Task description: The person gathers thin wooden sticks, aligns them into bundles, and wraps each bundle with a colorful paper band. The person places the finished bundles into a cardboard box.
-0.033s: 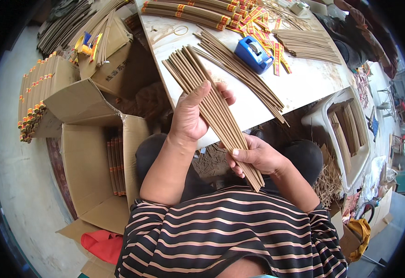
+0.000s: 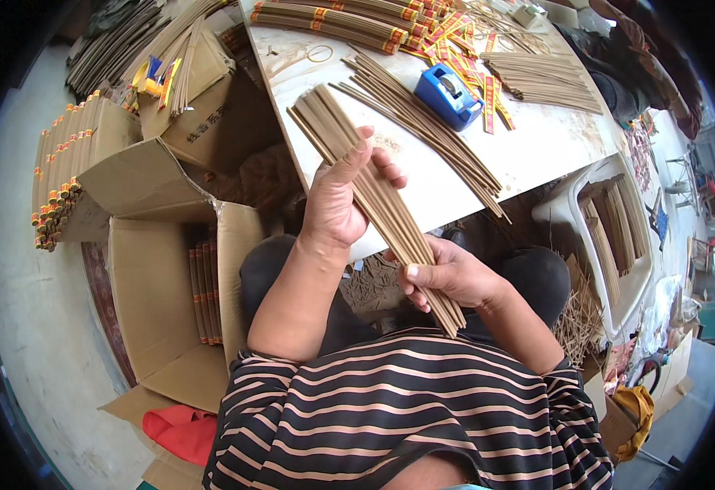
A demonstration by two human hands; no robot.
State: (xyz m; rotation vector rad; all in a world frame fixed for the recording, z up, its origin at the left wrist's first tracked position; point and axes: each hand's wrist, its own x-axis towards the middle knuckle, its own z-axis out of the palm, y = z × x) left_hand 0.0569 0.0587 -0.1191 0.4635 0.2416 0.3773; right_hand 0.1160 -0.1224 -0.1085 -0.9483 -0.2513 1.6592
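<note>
The left hand [image 2: 337, 204] is closed around a bundle [image 2: 374, 196] of long thin brown sticks, thumb raised along its near side and fingers wrapped over the far side. The right hand [image 2: 447, 273] grips the same bundle lower down, near its end, fingers curled around it and thumb on top. The bundle runs slanted from above the left hand, past both palms, to just below the right hand, over the person's lap and the striped shirt [image 2: 406, 416].

Beyond the left hand lies the white tabletop [image 2: 537, 147]. On it, just past the left hand's fingers, a loose spread of sticks [image 2: 431, 131] lies slanted. Farther out from it sits a blue tape dispenser [image 2: 449, 95], and beyond that are red and yellow paper labels [image 2: 464, 57]. At the tabletop's far edge lie banded bundles [image 2: 333, 20], and a further heap of sticks [image 2: 545, 82] lies far out beyond the right hand.

To the left of the left hand stands an open cardboard box [image 2: 153, 286] with a few wrapped packs [image 2: 205, 290] inside. To the right of the right hand is a white plastic chair [image 2: 611, 212] holding more sticks.
</note>
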